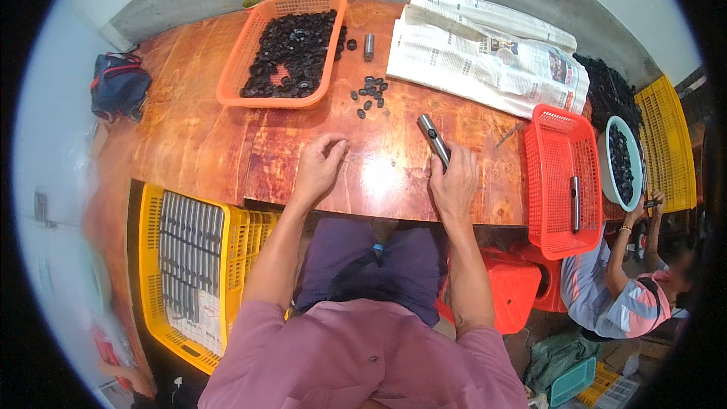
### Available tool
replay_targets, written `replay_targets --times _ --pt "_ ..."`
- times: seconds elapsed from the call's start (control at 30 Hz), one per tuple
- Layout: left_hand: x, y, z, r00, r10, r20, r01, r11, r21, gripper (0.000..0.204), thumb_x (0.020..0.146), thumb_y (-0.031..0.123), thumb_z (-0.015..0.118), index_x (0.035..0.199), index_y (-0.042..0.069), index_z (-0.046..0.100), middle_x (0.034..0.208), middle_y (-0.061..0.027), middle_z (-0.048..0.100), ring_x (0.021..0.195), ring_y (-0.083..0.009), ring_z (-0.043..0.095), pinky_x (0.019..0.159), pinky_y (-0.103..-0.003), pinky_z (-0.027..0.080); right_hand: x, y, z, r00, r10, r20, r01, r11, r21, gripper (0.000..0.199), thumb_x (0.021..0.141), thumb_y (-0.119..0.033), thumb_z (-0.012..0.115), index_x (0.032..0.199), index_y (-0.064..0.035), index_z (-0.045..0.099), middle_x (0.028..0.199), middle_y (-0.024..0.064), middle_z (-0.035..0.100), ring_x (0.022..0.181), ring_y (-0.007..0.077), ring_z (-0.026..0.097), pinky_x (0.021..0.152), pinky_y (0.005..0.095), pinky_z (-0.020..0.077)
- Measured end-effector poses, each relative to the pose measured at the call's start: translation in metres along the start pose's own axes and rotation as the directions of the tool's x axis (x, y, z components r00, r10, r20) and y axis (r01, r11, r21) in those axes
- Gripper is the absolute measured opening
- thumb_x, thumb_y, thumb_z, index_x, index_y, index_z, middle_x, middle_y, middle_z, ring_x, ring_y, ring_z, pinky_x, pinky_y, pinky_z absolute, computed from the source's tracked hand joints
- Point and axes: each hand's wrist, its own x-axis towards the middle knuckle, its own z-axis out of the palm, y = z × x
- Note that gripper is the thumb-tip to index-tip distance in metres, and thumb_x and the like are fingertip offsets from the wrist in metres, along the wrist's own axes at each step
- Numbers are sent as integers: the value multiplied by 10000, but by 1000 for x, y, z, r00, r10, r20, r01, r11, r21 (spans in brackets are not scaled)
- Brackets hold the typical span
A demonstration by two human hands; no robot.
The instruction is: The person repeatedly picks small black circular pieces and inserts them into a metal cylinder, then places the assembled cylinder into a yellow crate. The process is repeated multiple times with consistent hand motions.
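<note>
A short metal tube (435,138) lay tilted on the wooden surface (204,144), its near end gripped by the right hand (454,182). The left hand (319,167) rested empty nearby, fingers loosely curled. Beyond them sat scattered small black rings (369,95) and an orange basket (282,51) of more.

We see a short metal tube (435,138), silvery grey, tilted up and leftward above the wooden table. Its lower end sits in our right hand (453,182), upper end free.
</note>
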Motion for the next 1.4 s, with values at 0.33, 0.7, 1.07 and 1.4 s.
replay_targets --times 0.33,0.7,1.07,1.4 --pt "2 15 -3 982 159 101 -173 973 152 122 952 79 656 1032 15 722 960 -104 715 820 -192 659 720 -300 515 6 -1 -5 993 93 69 -87 993 -81 278 837 -104 699 1082 9 633 968 195 621 925 383 599 831 464 466" --pt "8 9 -5 971 201 132 -211 975 64 101 942 72 663 1008 23 722 905 -90 683 749 -189 596 668 -303 477 8 -4 4 1000 18 -2 -18 993 -113 279 818 -121 716 1071 -21 652 952 167 633 913 368 598 815 469 450" --pt "-17 39 43 931 -194 308 345 742 -574 351 1019 121 605 1352 23 558 1160 -89 664 1034 -154 638 891 -279 538 -8 -37 0 941 295 167 -334 894 298 248 865 -162 711 1047 1 673 979 188 661 879 354 650 790 437 509" --pt "-16 48 65 892 -142 430 414 639 -649 426 1058 163 546 1420 -23 420 1234 -172 633 1063 -235 677 917 -393 597 -31 -61 -7 973 88 214 -186 848 497 319 881 -131 745 1160 -4 656 968 129 665 769 197 632 667 319 523"
